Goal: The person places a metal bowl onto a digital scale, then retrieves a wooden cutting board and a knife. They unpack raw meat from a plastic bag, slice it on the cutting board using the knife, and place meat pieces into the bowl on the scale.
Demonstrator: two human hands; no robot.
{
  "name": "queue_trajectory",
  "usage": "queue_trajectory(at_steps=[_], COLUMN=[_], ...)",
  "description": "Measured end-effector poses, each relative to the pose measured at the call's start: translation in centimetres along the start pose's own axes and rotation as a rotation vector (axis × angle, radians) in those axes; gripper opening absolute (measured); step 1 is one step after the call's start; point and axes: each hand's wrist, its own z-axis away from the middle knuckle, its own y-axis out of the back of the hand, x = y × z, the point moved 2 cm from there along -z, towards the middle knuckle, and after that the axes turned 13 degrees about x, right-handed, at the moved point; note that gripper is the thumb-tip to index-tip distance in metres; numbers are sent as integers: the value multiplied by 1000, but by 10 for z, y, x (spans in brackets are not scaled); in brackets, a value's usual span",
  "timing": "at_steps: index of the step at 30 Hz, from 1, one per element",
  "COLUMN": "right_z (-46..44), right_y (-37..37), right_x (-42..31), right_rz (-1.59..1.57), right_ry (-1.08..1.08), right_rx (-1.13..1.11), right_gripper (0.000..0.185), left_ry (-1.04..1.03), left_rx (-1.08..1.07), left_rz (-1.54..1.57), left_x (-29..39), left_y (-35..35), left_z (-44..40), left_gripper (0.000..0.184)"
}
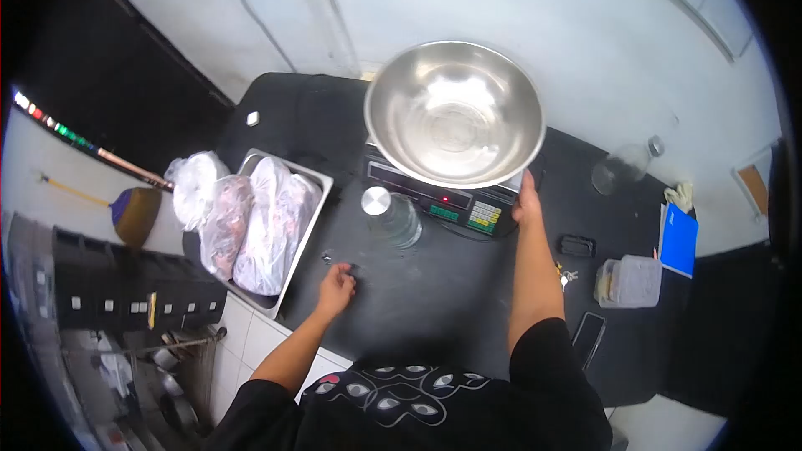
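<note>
A wide steel bowl (pixel 455 117) rests on a digital scale (pixel 418 188) near the wall; a red light shows on the scale's panel. My right hand (pixel 527 200) is at the right edge of the scale, just below the bowl's rim, its fingers partly hidden. Over the black table (pixel 401 292), my left hand (pixel 337 291) has its fingers curled, and what they hold, if anything, is too small to make out. A glass bottle with a silver lid (pixel 376 201) stands between the left hand and the scale.
On the left, a metal tray (pixel 297 271) holds plastic-wrapped bundles (pixel 267 225). To the right are a glass bottle (pixel 618 169), a blue notebook (pixel 678 239), a plastic container (pixel 637 281), keys (pixel 567 276), a black case (pixel 577 245) and a phone (pixel 589 339).
</note>
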Motion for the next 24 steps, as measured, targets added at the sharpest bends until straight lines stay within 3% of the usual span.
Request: queue_trajectory(at_steps=[5, 7, 11, 15, 18, 21, 24], right_z=[-12, -15, 0, -27, 19, 24, 32], right_y=[2, -1, -9, 1, -4, 11, 39], right_x=[3, -4, -14, -6, -31, -36, -33], right_rz=[15, 78, 150, 206, 580, 692, 512], right_ry=[69, 26, -20, -2, 99, 169, 333], right_rx=[-45, -185, -41, -82, 101, 78, 111], right_gripper=[48, 45, 50, 59, 56, 52, 48], left_ry=[49, 46, 49, 82, 82, 35, -77], left_rx=[60, 116, 240, 308, 341, 418, 545], left_rz=[-89, -103, -157, -180, -208, -232, -242], left_x=[-7, -24, -43, -49, -55, -55, -42], left_y=[37, 51, 80, 102, 113, 127, 156], left_z=[66, 80, 115, 143, 158, 160, 137], left_gripper=[28, 26, 23, 20, 16, 13, 14])
